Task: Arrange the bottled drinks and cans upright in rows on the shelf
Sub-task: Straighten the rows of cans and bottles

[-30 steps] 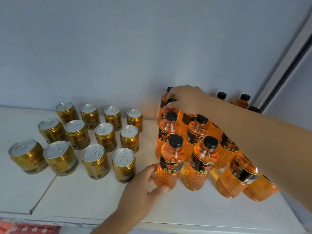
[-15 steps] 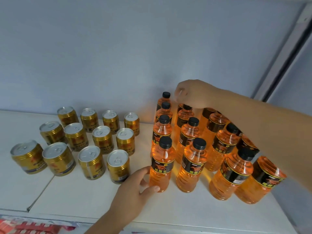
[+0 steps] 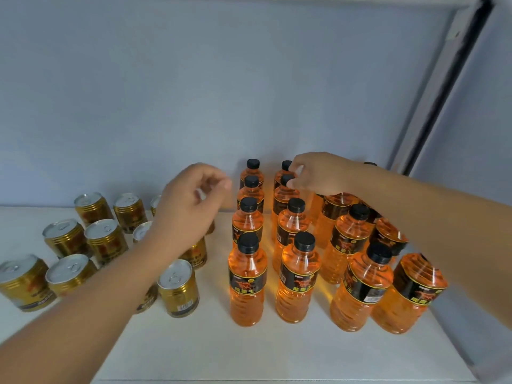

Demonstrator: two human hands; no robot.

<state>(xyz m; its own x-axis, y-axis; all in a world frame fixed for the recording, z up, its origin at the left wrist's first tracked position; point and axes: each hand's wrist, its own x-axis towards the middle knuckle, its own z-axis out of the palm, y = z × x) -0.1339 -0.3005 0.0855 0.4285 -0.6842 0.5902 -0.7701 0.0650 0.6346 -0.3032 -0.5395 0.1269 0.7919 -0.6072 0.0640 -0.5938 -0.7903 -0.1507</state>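
Orange bottled drinks with black caps (image 3: 246, 286) stand upright in rows on the right half of the white shelf (image 3: 249, 353). Gold cans with silver tops (image 3: 178, 289) stand in rows on the left half. My right hand (image 3: 318, 173) reaches over the bottles, and its fingertips pinch the cap of a rear bottle (image 3: 285, 195) in the second column. My right forearm hides several bottle tops on the right. Above the cans hovers my left hand (image 3: 191, 200), fingers loosely curled and holding nothing. Its forearm covers some of the cans.
A pale blue back wall (image 3: 194, 92) closes the shelf behind the rows. A grey upright post (image 3: 432, 106) stands at the right end. A seam in the shelf board runs near the left cans. Bare shelf lies in front of the bottles.
My left hand has let go of the front left bottle and risen above the cans. My right hand has shifted from the back of the first column to the second column's rear caps.
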